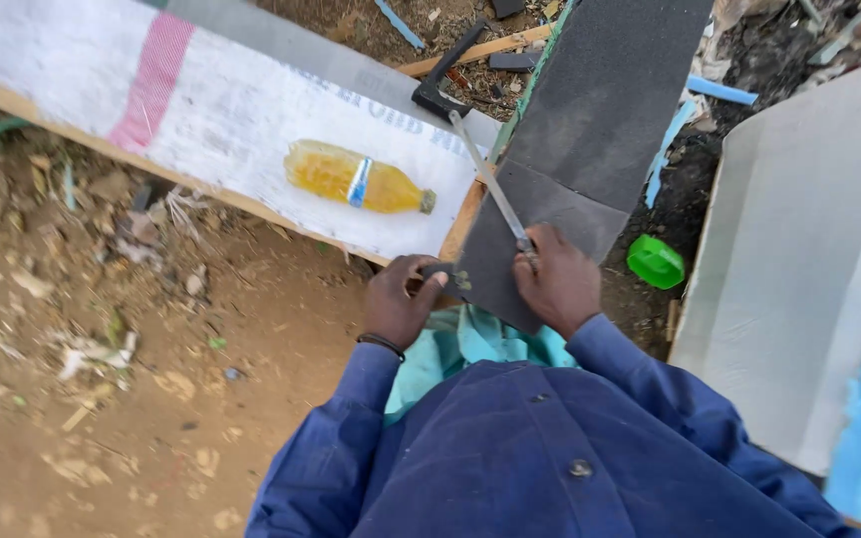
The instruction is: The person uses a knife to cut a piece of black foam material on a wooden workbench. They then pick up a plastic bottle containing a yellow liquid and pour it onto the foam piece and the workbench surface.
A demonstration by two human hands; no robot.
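Gripping a hacksaw [480,164] at its near end, the right hand [557,284] has its grip closed around the frame tip, fingers curled on top of a dark sheet [590,130]. The saw runs diagonally up-left from that hand, its black handle lying near the top of the desk [221,110]. Left hand [401,299] has its grip pinched on the sheet's near left edge, thumb on top, a dark band on the wrist. The sheet is grey-black, rough, tilted, and rests over the right end of the desk, reaching toward the person's lap. Blue sleeves and jacket, teal cloth [460,344] under the hands. On the desk, covered by white sacking with a pink stripe, a plastic bottle [359,179] of orange liquid lies on its side, well left of the saw. A green lid [656,261] sits on the ground right of the sheet. A pale board [799,259] stands to the right. Dirt ground with litter on the left.
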